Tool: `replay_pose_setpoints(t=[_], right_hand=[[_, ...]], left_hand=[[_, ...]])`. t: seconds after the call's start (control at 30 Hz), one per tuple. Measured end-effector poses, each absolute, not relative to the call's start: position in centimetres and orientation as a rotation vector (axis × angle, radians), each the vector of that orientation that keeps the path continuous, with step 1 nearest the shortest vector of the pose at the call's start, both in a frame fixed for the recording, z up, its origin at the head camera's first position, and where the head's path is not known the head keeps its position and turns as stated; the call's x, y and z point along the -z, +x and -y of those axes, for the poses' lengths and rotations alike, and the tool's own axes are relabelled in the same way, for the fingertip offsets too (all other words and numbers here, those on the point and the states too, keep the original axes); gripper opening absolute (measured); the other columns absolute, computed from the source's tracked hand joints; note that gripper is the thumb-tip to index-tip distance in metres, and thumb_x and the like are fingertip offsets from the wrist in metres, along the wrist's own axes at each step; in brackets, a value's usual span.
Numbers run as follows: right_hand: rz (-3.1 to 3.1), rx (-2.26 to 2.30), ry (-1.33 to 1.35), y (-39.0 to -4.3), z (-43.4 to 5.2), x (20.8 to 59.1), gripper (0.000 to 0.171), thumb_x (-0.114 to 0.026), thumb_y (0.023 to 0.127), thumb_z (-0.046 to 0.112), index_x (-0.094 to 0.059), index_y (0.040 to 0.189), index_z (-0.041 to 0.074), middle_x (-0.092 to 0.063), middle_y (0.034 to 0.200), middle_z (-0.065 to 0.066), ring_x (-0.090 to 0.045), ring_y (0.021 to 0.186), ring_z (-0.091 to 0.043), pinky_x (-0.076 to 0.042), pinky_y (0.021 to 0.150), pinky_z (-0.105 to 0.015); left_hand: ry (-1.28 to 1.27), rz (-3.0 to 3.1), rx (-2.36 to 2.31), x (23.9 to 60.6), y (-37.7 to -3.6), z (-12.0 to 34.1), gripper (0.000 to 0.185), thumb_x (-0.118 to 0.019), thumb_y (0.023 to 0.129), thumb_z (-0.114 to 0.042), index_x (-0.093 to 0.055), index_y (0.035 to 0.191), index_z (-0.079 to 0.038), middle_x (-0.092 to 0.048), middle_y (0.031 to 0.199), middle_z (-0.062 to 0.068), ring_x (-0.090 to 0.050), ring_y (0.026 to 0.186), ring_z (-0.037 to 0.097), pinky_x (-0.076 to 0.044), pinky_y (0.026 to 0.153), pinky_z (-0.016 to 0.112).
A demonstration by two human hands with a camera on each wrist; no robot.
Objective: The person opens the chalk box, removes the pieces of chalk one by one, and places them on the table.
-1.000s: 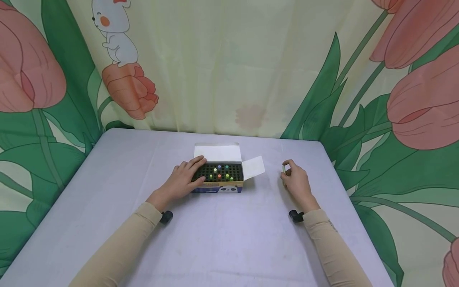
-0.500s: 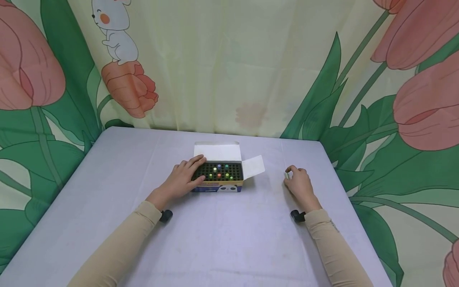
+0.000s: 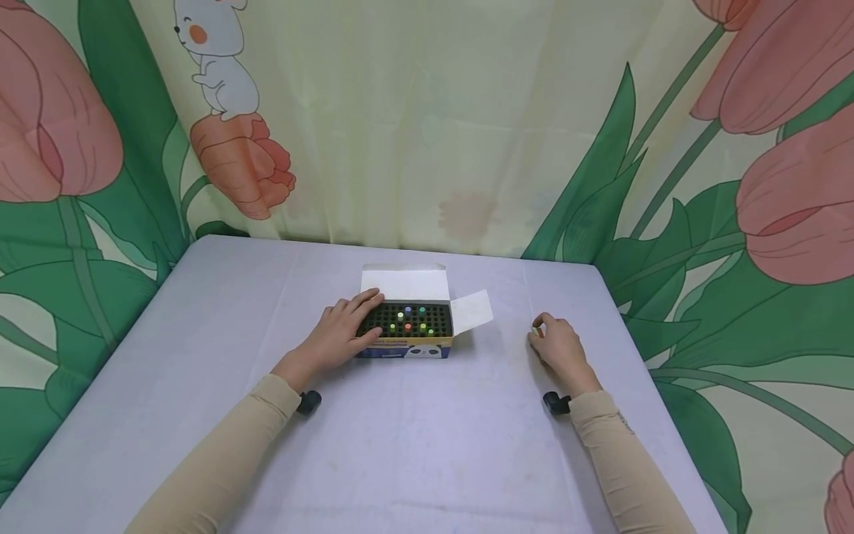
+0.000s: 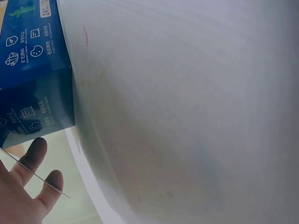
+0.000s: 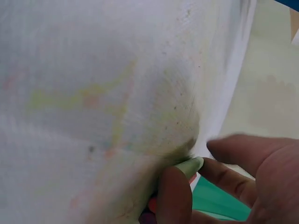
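An open blue box (image 3: 407,337) with a black holed insert stands mid-table, with several coloured chalk sticks (image 3: 408,319) upright in it. My left hand (image 3: 342,330) rests on the box's left side, fingers lying straight over its edge. In the left wrist view the box's blue side (image 4: 32,65) and two fingertips (image 4: 37,151) show. My right hand (image 3: 557,345) rests on the cloth right of the box, pinching a pale green chalk stick (image 5: 189,165) whose tip touches the tablecloth (image 5: 93,93).
A lilac cloth covers the table (image 3: 427,445). The box's white lid flap (image 3: 403,284) and side flap (image 3: 472,311) stand open. A flower-printed curtain (image 3: 467,111) hangs behind and at both sides. Faint chalk smudges mark the cloth in the right wrist view.
My right hand has lowered from a raised pose down to the cloth with the green chalk in it. The left hand and the box have stayed still.
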State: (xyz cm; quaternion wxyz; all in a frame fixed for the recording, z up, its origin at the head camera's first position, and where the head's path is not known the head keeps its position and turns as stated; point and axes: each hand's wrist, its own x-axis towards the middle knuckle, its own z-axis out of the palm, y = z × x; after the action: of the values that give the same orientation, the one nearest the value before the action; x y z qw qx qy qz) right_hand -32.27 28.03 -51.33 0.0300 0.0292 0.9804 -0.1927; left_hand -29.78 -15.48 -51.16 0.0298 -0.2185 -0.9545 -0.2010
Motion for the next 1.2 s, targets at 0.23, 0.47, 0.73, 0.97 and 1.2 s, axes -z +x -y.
replay_pose_setpoints(t=[0.23,0.47,0.73,0.97,1.2], right_hand=[[-3.087,0.513,0.056,-31.67,-28.0,51.14,0.025,-0.054,0.104,0.014,-0.062,0.123,0.001,-0.06,0.121,-0.033,-0.064,0.095,-0.044,-0.054,0.076,-0.057],[-3.047,0.523,0.094,-31.86,-27.71,50.96,0.028,-0.056,0.104,0.014,-0.059,0.127,-0.001,-0.058,0.125,-0.034,-0.064,0.094,-0.041,-0.055,0.078,-0.055],[-3.019,0.496,0.095,-31.94,-27.8,51.0,0.032,-0.056,0.103,0.01,-0.056,0.131,-0.006,-0.056,0.125,-0.035,-0.064,0.104,-0.046,-0.054,0.087,-0.058],[-3.002,0.531,0.115,-32.22,-27.7,50.98,0.031,-0.056,0.104,0.011,-0.056,0.13,-0.005,-0.055,0.127,-0.034,-0.062,0.103,-0.043,-0.053,0.089,-0.057],[-2.959,0.531,0.14,-31.91,-28.22,50.66,0.033,-0.055,0.104,0.018,-0.057,0.129,-0.003,-0.055,0.127,-0.032,-0.06,0.099,-0.039,-0.052,0.085,-0.054]], left_hand=[[-0.677,2.944,0.613,51.23,-29.82,15.58,0.071,-0.05,0.106,-0.055,-0.028,0.166,-0.023,-0.024,0.172,0.001,-0.048,0.132,0.039,-0.038,0.103,0.063],[-0.675,2.939,0.612,51.16,-29.62,15.89,0.071,-0.048,0.107,-0.055,-0.027,0.166,-0.022,-0.024,0.172,0.001,-0.047,0.132,0.039,-0.037,0.103,0.065],[-0.692,2.96,0.631,50.94,-29.64,15.85,0.072,-0.044,0.107,-0.058,-0.024,0.167,-0.023,-0.021,0.173,-0.001,-0.045,0.135,0.038,-0.035,0.105,0.062],[-0.682,2.962,0.63,50.48,-29.5,15.83,0.071,-0.048,0.107,-0.055,-0.026,0.166,-0.023,-0.022,0.172,0.0,-0.046,0.134,0.039,-0.036,0.105,0.064],[-0.694,2.957,0.604,51.03,-29.71,15.68,0.072,-0.047,0.107,-0.056,-0.025,0.167,-0.023,-0.023,0.172,0.0,-0.046,0.135,0.039,-0.036,0.105,0.064]])
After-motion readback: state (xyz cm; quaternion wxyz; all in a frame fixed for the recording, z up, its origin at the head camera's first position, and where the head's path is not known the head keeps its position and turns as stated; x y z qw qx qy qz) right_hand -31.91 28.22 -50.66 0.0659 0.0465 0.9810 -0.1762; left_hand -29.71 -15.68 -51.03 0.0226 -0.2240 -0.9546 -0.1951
